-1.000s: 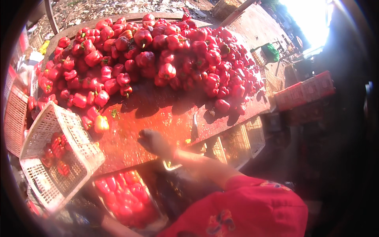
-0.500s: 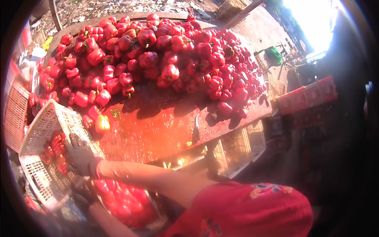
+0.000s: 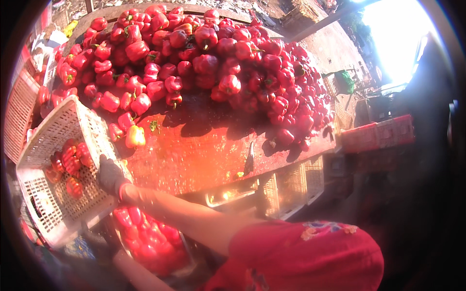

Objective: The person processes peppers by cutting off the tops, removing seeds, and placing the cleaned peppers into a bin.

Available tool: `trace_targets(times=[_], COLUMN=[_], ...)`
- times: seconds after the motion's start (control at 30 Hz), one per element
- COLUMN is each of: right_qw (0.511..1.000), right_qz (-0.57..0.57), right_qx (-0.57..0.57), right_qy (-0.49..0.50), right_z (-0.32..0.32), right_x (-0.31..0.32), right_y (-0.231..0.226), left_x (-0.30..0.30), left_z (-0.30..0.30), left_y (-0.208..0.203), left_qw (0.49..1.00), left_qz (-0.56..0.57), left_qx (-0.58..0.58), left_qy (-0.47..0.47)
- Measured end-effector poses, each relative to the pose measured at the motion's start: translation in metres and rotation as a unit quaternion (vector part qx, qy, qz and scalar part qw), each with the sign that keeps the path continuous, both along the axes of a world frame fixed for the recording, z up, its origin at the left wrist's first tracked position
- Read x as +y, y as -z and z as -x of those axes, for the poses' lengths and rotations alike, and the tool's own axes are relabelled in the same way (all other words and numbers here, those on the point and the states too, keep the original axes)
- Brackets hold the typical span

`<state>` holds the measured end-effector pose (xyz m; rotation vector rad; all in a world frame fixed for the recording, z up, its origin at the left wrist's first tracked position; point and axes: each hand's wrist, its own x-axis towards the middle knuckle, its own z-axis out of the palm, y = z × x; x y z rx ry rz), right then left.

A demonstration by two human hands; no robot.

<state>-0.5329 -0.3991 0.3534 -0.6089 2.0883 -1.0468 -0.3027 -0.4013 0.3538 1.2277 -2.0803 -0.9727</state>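
A white plastic crate, slatted and tilted on its side, stands at the left with its opening toward me. Several red peppers lie inside it. My right hand, gloved, grips the crate's near right rim. Low at the crate's lower edge, my left hand holds on in deep shade, its fingers mostly hidden. Just below and right of the crate sits a full container of red peppers. One yellow-orange pepper rests on the table beside the crate.
A large heap of red peppers covers the far part of the red table. A knife lies near its front edge. Pale crates stand below that edge; red crates are at the right. Another crate stands far left.
My right hand has drawn back from the peppers inside the crate to its rim. The crate has shifted slightly up and left, and the peppers in it have spread. The view has moved a little.
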Motion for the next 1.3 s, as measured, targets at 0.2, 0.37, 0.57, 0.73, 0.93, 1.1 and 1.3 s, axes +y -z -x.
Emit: trace_targets(times=[0.2, 0.37, 0.57, 0.73, 0.93, 1.1, 1.3], right_qw=[0.999, 0.999, 0.999, 0.999, 0.999, 0.999, 0.999], right_qz=[0.003, 0.006, 0.013, 0.019, 0.021, 0.02, 0.012], right_qx=[0.004, -0.003, 0.002, 0.01, 0.014, 0.009, 0.012], right_qy=[-0.041, -0.047, -0.043, -0.04, -0.045, -0.042, -0.041], right_z=[-0.01, 0.0, -0.003, -0.006, -0.005, -0.004, -0.006], right_x=[0.0, 0.004, 0.003, 0.004, 0.004, 0.006, 0.004], right_y=[0.008, 0.001, 0.009, 0.012, 0.013, 0.006, 0.01], left_x=[-0.071, -0.098, -0.11, -0.113, -0.112, -0.116, -0.116], left_z=[-0.116, -0.072, -0.094, -0.106, -0.101, -0.108, -0.116], left_y=[0.066, 0.019, 0.058, 0.065, 0.064, 0.072, 0.078], left_qw=[0.984, 0.887, 0.823, 0.823, 0.815, 0.813, 0.846], left_qz=[0.123, -0.245, -0.346, -0.359, -0.367, -0.365, -0.317], left_qx=[0.012, 0.232, 0.283, 0.29, 0.293, 0.286, 0.282], left_qy=[-0.13, -0.315, -0.349, -0.33, -0.339, -0.352, -0.322])
